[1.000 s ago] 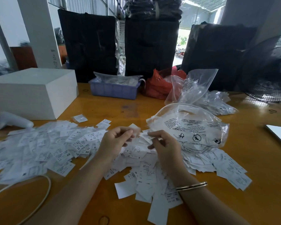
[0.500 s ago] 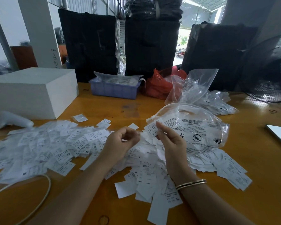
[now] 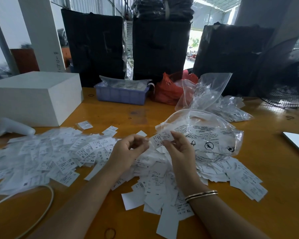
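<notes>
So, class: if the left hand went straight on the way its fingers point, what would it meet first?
Likely the label pinched by the right hand, just beyond the left hand; depth is unclear.

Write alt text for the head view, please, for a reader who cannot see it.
The right hand pinches a white printed label, the left hand curled at its other end, above a heap of labels on an orange table. A printed clear bag lies right; a white box stands left.
</notes>
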`<state>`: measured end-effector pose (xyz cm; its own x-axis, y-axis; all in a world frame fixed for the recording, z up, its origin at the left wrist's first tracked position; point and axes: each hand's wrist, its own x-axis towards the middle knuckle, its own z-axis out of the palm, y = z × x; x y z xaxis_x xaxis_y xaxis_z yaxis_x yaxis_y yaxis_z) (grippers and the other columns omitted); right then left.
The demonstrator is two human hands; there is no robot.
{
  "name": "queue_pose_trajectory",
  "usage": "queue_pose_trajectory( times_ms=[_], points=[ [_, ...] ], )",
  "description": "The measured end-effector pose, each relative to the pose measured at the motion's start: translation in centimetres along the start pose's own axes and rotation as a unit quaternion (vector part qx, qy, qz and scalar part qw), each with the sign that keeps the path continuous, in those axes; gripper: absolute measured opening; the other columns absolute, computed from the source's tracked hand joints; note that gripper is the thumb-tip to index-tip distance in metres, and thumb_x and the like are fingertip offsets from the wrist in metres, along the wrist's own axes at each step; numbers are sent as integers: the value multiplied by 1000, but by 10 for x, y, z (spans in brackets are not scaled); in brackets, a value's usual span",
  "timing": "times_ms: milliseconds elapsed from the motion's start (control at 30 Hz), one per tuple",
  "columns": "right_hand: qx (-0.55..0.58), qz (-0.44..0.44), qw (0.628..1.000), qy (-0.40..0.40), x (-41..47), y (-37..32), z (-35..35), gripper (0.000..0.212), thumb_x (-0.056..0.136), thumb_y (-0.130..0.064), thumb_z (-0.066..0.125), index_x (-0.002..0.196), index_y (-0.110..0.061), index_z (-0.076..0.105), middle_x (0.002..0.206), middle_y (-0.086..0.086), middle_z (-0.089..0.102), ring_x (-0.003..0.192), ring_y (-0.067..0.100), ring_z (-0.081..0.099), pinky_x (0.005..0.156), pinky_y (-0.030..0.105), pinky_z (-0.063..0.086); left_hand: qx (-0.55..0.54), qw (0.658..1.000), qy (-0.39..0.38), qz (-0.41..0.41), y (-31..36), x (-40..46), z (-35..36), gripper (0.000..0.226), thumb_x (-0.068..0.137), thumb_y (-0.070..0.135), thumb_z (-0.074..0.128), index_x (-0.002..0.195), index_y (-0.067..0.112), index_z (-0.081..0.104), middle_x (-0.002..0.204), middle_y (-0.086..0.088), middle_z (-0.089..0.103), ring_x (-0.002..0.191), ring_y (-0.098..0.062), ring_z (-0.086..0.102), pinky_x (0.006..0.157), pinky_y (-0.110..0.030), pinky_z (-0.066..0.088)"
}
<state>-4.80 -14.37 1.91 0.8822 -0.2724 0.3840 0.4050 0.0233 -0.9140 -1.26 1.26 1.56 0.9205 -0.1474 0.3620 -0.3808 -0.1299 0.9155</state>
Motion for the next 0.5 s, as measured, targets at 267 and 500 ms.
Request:
queue_pose_trajectory(
  times_ms=[267,500],
  points=[
    [35,15,999,13,1,0,-2,8,86,-4,63,92,-10,64,86,5,71,83,18,69,72,24,56,-9,1000,-11,-4,0,0,1,14,81,15,73,85,27,68,79,22,70,77,4,65,64,-8,48],
    [76,20,997,11,0,-2,-2,10,87,-2,61,90,-11,63,87,1,72,85,16,69,73,21,54,-11,1000,3,-13,-2,2,1,9,80,22,74,84,28,69,82,17,71,78,1,66,64,-9,49]
  ],
)
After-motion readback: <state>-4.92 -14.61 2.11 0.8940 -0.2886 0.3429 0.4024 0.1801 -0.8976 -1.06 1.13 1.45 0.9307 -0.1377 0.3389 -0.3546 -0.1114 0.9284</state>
